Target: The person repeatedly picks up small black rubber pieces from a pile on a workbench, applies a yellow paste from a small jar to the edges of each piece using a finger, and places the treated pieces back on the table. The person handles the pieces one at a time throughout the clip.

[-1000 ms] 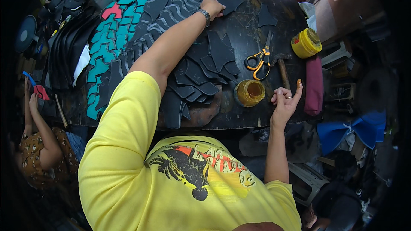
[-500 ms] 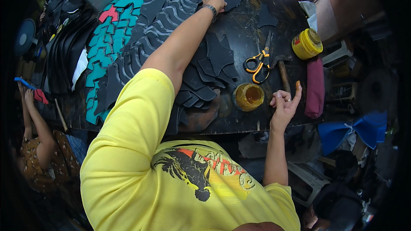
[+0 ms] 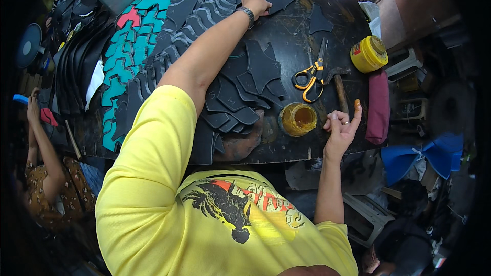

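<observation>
My left hand (image 3: 255,4), with a watch on its wrist, reaches to the far side of the black table (image 3: 291,36). Its fingers are curled down on a dark cut piece (image 3: 279,0). More dark cut pieces (image 3: 240,87) lie piled under my forearm. My right hand (image 3: 341,125) hovers at the table's near edge, fingers apart, with orange glue on the raised index fingertip. It holds nothing. An open tin of amber glue (image 3: 299,119) stands just to its left.
Orange-handled scissors (image 3: 309,79) and a hammer (image 3: 340,92) lie beside the tin. A lidded yellow tin (image 3: 368,53) and a maroon pouch (image 3: 378,107) sit at the right edge. Teal cut pieces (image 3: 123,76) cover the left. Another person (image 3: 43,174) sits at far left.
My left hand has slid a little farther across the table onto the dark piece. My right hand has stayed beside the glue tin.
</observation>
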A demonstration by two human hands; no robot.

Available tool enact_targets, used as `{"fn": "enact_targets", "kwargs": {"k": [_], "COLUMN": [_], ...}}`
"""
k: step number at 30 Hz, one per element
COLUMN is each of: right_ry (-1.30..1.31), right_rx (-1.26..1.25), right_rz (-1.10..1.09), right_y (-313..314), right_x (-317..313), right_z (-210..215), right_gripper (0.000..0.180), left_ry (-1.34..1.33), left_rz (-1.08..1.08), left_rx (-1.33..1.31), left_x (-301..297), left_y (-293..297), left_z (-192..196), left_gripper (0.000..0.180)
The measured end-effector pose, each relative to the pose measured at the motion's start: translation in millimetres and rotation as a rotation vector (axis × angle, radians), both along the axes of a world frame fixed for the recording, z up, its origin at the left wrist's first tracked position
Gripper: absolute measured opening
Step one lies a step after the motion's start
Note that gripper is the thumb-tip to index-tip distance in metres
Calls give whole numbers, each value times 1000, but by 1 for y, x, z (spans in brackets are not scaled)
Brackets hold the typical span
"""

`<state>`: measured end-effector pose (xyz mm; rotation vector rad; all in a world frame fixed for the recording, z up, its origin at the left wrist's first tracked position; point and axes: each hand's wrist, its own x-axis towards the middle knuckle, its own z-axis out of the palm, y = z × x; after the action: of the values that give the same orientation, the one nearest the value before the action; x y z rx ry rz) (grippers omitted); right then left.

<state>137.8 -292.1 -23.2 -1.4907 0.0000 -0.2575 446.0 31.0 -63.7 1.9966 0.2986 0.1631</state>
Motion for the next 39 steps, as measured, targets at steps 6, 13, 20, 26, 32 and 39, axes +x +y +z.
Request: {"fn": "enact_targets", "kwargs": {"k": [6, 13, 20, 26, 32, 39], "right_ry": [-14, -54, -84, -103, -457, -604], "right_rx": [-27, -25, 11, -55, -635, -1475], "right_rz": [4, 17, 54, 101, 386, 465], "right_y": [-1, -1, -7, -5, 7, 41], "right_x": [1, 1, 3, 4, 2, 4], "right_z": [-2, -3, -10, 5, 74, 106], "right_gripper": [73, 68, 48, 33, 34, 45], "left_ry": [138, 164, -128, 147, -289, 12], "left_rz": [111, -42, -294, -314, -311, -315], "left_rx": [-45, 371, 784, 1027, 1126, 913], "left_x": [3, -30, -153, -230, -235, -232], "left_y": [-6, -5, 7, 0, -7, -19], "left_z": [11, 55, 97, 94, 82, 81], "left_gripper": [16, 31, 56, 76, 100, 109]}}
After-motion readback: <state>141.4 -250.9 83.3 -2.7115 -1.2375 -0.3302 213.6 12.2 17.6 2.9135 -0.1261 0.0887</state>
